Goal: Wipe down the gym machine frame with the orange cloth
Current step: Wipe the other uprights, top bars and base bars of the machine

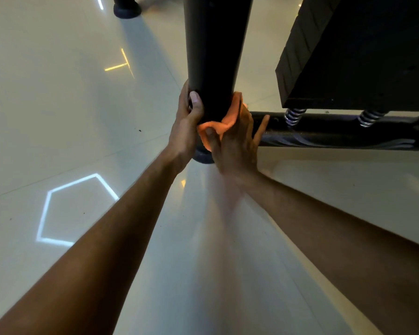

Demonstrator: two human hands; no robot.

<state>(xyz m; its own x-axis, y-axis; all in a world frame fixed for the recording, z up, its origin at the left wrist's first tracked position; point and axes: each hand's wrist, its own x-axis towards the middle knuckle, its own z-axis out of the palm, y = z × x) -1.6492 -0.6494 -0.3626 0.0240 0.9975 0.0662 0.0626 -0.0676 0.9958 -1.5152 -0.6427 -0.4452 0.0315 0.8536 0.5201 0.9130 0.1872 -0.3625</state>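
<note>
A thick black upright post (pixel 215 49) of the gym machine frame rises from a rubber foot (pixel 202 157) on the floor. My left hand (pixel 186 122) grips the post low down, thumb on its front. The orange cloth (pixel 224 119) is wrapped round the right side and front of the post near its base. My right hand (pixel 235 139) presses the cloth against the post, thumb tucked into a fold, fingers spread, one finger pointing toward the horizontal bar (pixel 336 131).
A black weight stack (pixel 353 52) hangs at the upper right on two steel springs (pixel 294 116) above the horizontal bar. Another rubber foot (pixel 127 8) stands at the top left. Glossy pale tiles (pixel 70 117) carry light reflections.
</note>
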